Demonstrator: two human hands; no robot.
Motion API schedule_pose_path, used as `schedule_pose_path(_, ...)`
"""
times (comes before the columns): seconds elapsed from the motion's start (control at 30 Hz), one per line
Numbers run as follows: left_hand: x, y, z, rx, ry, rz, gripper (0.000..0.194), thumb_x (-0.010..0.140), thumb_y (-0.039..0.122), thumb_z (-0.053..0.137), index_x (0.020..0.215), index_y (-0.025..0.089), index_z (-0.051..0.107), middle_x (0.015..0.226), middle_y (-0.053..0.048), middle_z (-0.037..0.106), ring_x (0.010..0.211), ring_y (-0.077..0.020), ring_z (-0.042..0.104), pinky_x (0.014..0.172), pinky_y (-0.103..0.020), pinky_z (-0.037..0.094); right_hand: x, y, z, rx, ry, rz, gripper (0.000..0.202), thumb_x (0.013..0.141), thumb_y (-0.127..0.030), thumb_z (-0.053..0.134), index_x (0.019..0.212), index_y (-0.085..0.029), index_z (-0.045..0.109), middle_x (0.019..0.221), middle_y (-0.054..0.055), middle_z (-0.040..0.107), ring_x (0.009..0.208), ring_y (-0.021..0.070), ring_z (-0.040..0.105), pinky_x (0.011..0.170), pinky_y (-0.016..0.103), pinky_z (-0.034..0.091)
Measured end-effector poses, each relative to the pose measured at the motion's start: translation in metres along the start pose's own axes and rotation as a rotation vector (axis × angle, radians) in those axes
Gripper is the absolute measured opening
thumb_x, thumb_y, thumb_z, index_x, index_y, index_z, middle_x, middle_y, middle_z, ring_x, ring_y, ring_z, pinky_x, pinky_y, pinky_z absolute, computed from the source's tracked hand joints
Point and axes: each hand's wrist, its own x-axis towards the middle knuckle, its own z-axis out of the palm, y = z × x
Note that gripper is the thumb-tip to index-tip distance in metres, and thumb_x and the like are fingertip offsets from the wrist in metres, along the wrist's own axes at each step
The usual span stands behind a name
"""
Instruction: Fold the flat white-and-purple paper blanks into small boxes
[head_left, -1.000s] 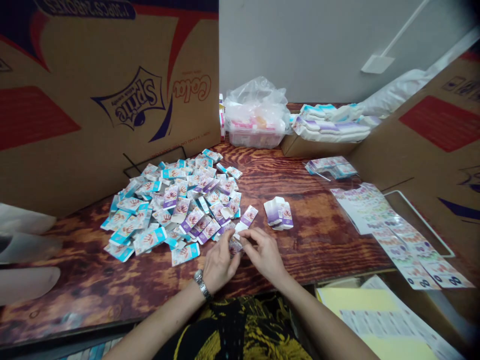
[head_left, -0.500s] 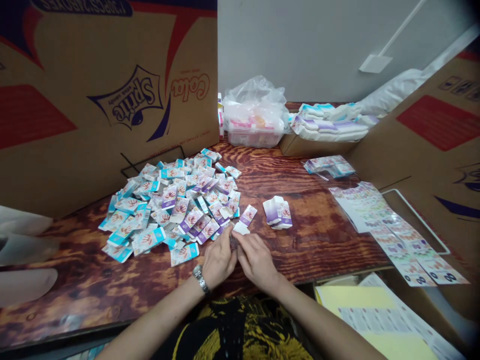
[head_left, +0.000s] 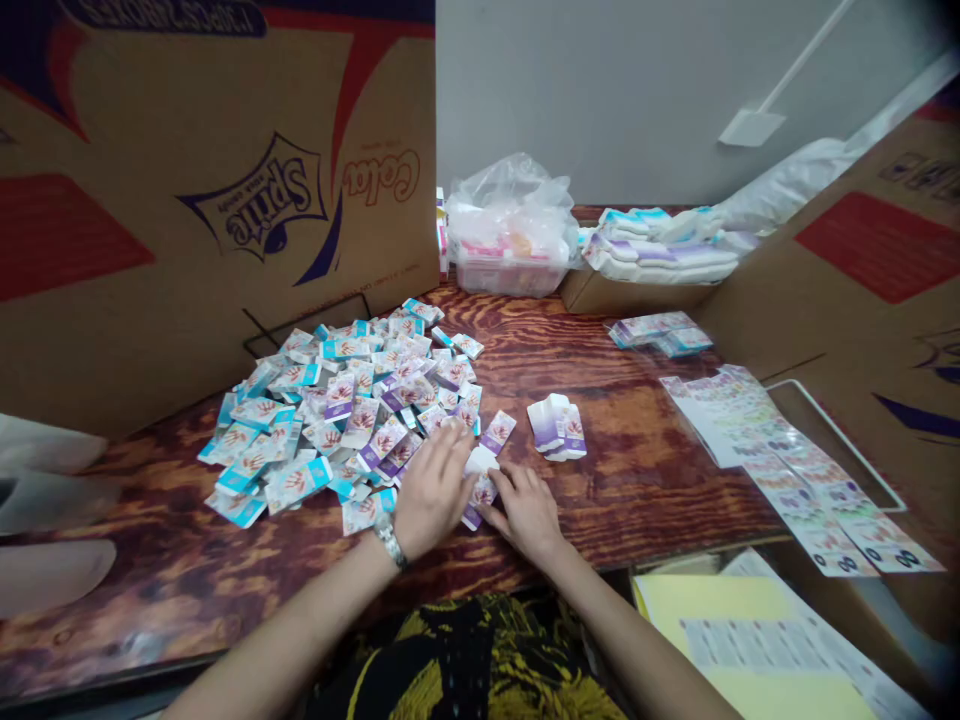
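Lower centre: right hand [head_left: 523,508] touches purple-white carton [head_left: 484,489], left hand [head_left: 433,492] covers pile [head_left: 322,400] edge (cannot tell whether fingers clamp) | upper centre: tub [head_left: 511,280] holds pink items [head_left: 504,248] | upper right: cardboard box [head_left: 634,296] holds packs [head_left: 667,257]

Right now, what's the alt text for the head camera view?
The right hand is at a small printed carton on a reddish-brown table; the left hand, with a wristwatch, is over the near edge of a heap of small cartons. Purple cartons lie beyond the right hand; large cardboard boxes flank the table.
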Motion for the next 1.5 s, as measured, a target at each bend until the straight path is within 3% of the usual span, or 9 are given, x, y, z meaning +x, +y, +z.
schedule_pose_path(0.13,-0.058,0.014,0.044,-0.003,-0.228,-0.041,0.041,0.087,0.024,0.047,0.124,0.008,0.045,0.12,-0.02,0.055,0.111,-0.0296,0.053,0.09,-0.045,0.048,-0.003,-0.002,0.01,0.007,-0.003,0.005,0.037,0.081,-0.032,0.059,0.116,-0.02,0.057,0.122,0.012,0.056,0.107,0.0282,0.05,0.088,0.042,0.044)
schedule_pose_path(0.27,-0.07,0.012,0.058,0.001,-0.255,-0.082,0.04,0.088,0.025,0.046,0.125,0.009,0.044,0.12,-0.019,0.055,0.109,-0.0289,0.054,0.09,-0.044,0.047,0.001,-0.003,0.016,0.131,0.095,0.051,0.025,0.082,-0.027,0.056,0.104,-0.017,0.062,0.125,0.013,0.052,0.113,0.0287,0.046,0.093,0.043,0.041)
schedule_pose_path(0.43,-0.058,0.018,0.048,-0.032,-0.253,-0.141,0.059,0.086,0.034,0.05,0.134,0.006,0.031,0.12,-0.022,0.053,0.108,-0.0311,0.053,0.089,-0.046,0.047,0.009,-0.012,0.012,0.392,0.179,0.177,0.012,0.082,-0.023,0.054,0.079,-0.019,0.064,0.124,0.013,0.051,0.114,0.0265,0.047,0.095,0.042,0.039)
schedule_pose_path(0.57,-0.051,0.025,0.044,-0.043,-0.205,-0.225,0.069,0.081,0.034,0.055,0.136,0.006,0.025,0.116,-0.022,0.056,0.105,-0.0307,0.056,0.085,-0.044,0.049,0.013,-0.017,-0.002,0.55,0.192,0.209,0.012,0.081,-0.027,0.056,0.077,-0.02,0.064,0.125,0.012,0.051,0.12,0.0272,0.044,0.097,0.044,0.037)
schedule_pose_path(0.73,-0.042,0.021,0.038,-0.187,-0.118,-0.343,0.052,0.079,0.02,0.053,0.128,0.014,0.037,0.11,-0.013,0.062,0.095,-0.0227,0.063,0.079,-0.034,0.053,0.01,-0.015,-0.023,0.663,0.215,0.082,0.014,0.084,-0.029,0.055,0.093,-0.022,0.063,0.126,0.01,0.05,0.117,0.0243,0.049,0.096,0.041,0.041)
schedule_pose_path(0.9,-0.033,0.022,0.022,-0.299,-0.082,-0.426,0.056,0.077,0.02,0.055,0.128,0.017,0.035,0.109,-0.009,0.063,0.089,-0.0202,0.065,0.077,-0.03,0.053,0.003,-0.013,-0.032,0.502,0.319,-0.121,0.02,0.084,-0.024,0.056,0.103,-0.022,0.061,0.129,0.012,0.048,0.116,0.0259,0.048,0.097,0.044,0.04)
schedule_pose_path(1.1,-0.029,0.024,0.015,-0.336,-0.074,-0.333,0.049,0.077,0.018,0.052,0.124,0.019,0.038,0.111,-0.008,0.061,0.091,-0.0188,0.064,0.075,-0.029,0.053,0.003,-0.019,-0.034,0.818,0.118,0.0,0.018,0.087,-0.029,0.051,0.098,-0.021,0.063,0.125,0.01,0.051,0.112,0.0228,0.052,0.091,0.036,0.044)
schedule_pose_path(1.27,-0.032,0.021,0.017,-0.297,-0.095,-0.212,0.043,0.076,0.015,0.049,0.118,0.019,0.041,0.105,-0.008,0.063,0.089,-0.0195,0.064,0.075,-0.031,0.053,0.012,-0.023,-0.04,1.234,0.071,0.214,0.025,0.088,-0.036,0.049,0.108,-0.021,0.057,0.091,0.003,0.063,0.081,0.0151,0.059,0.072,0.026,0.048)
schedule_pose_path(1.5,-0.036,0.022,0.019,-0.247,-0.143,-0.305,0.063,0.078,0.019,0.05,0.135,0.011,0.024,0.115,-0.017,0.059,0.096,-0.0235,0.063,0.079,-0.035,0.054,0.023,-0.019,-0.047,1.157,-0.053,0.228,0.02,0.08,-0.033,0.06,0.091,-0.017,0.065,0.081,0.001,0.065,0.073,0.0148,0.059,0.068,0.026,0.048)
